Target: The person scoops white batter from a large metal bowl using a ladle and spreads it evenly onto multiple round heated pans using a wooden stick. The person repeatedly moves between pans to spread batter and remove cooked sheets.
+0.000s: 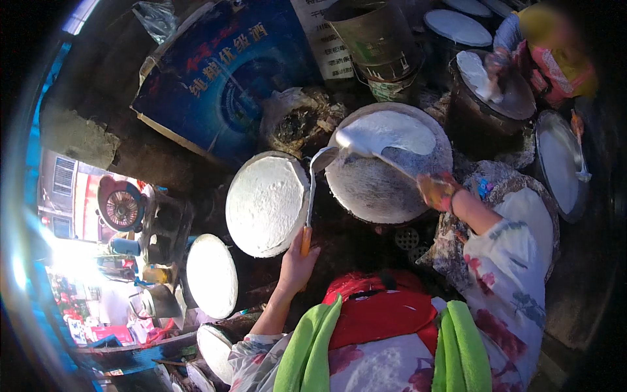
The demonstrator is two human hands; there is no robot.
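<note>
My left hand (296, 259) grips the orange handle of a metal ladle (311, 191), whose bowl hangs at the left rim of a round griddle (377, 191). White batter (392, 128) covers the far part of that griddle, while its near part shows bare. With my right hand (437, 191), stained and closed, I hold a thin-handled tool (397, 164) that reaches into the batter; its working end is hard to make out. Just left of the ladle, a second round griddle (267, 203) is covered by a white batter sheet. A further white-covered round griddle (211, 276) stands lower left.
Another person's hand (497, 71) touches white batter on a griddle (514, 98) at the upper right. A tall bucket (374, 44) and a blue printed cardboard box (230, 73) stand beyond. On the right is a basin of white batter (558, 161); a fan (121, 208) is at left.
</note>
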